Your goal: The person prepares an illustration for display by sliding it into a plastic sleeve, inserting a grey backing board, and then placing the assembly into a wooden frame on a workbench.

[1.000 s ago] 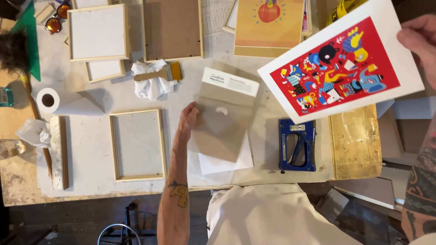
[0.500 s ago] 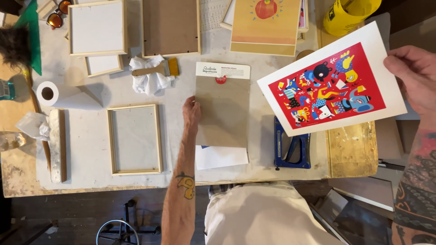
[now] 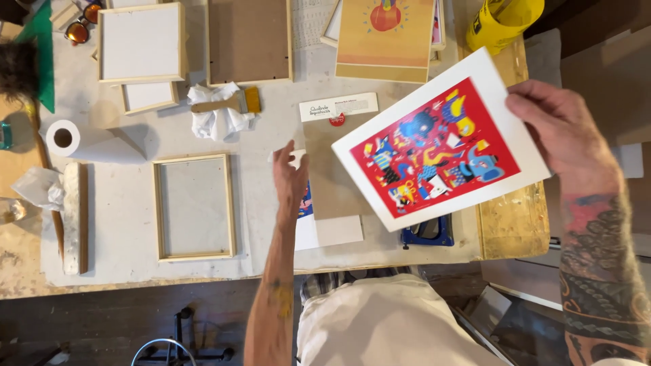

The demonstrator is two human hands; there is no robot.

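My right hand (image 3: 566,132) pinches the right edge of a white sheet carrying a red, blue and yellow art print (image 3: 437,149), held up above the table. My left hand (image 3: 290,179) hovers with fingers spread at the left edge of a brown paper envelope (image 3: 329,173) lying flat. Under the envelope lies another white sheet (image 3: 325,232) with a sliver of blue and red colour showing by my left hand. An empty wooden frame (image 3: 194,207) rests to the left of that hand.
A blue staple gun (image 3: 427,234) peeks from under the print. Paper towel roll (image 3: 85,140), crumpled tissue and a brush (image 3: 227,102), stacked canvases (image 3: 142,44), a brown-backed frame (image 3: 249,41), an orange print (image 3: 386,34), a yellow container (image 3: 505,20) and a wooden block (image 3: 73,217) surround the work area.
The print in my right hand has swung left and lower, over the envelope and staple gun. My left hand has lifted off the envelope and opened at its left edge.
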